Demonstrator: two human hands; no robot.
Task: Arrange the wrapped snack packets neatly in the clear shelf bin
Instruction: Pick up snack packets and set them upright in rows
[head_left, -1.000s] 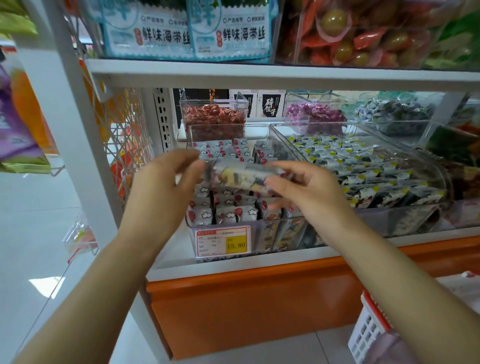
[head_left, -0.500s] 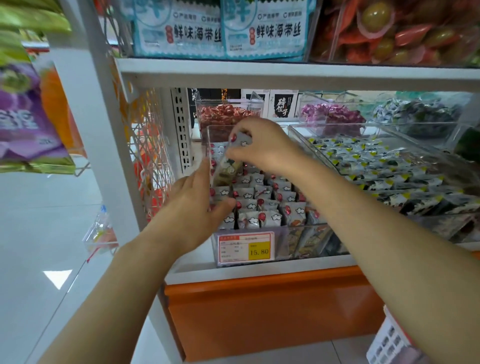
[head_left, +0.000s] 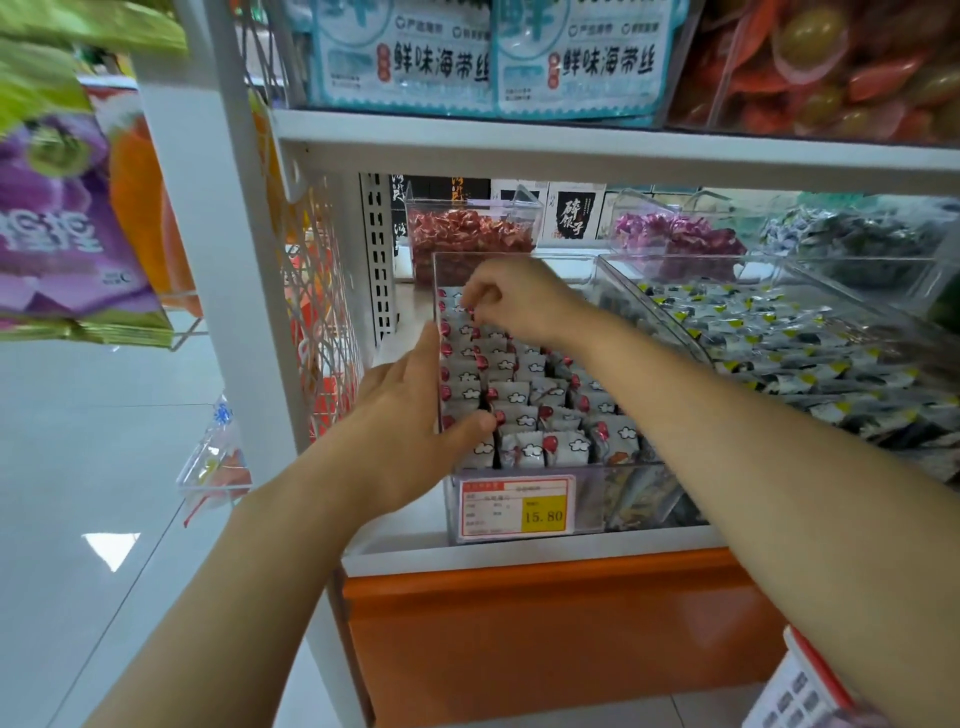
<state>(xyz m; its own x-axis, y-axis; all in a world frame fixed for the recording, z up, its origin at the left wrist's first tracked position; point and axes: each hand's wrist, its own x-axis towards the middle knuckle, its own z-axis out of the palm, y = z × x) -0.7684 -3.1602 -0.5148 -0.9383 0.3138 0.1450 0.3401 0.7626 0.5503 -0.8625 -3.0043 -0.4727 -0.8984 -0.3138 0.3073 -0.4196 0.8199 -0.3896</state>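
Note:
A clear shelf bin (head_left: 597, 499) on the lower shelf holds rows of grey-white snack packets (head_left: 524, 400) with red marks and white clouds, standing upright. My left hand (head_left: 410, 421) lies against the bin's left wall, fingers straight outside it and the thumb over the rim touching a front packet. My right hand (head_left: 511, 299) reaches into the back of the bin, its curled fingertips pinching a packet in the far left rows. A price tag (head_left: 517, 505) reading 15.80 sits on the bin's front.
A second clear bin (head_left: 779, 332) of dark, yellow-cornered packets stands to the right. Behind are bins of red sweets (head_left: 470, 234) and purple sweets (head_left: 675, 239). A white shelf board (head_left: 571, 145) hangs close above. A white basket (head_left: 800, 691) sits at bottom right.
My right hand has gone deeper to the bin's back left corner. The tilted packet by my left hand is no longer seen. My left hand has flattened against the bin's side wall.

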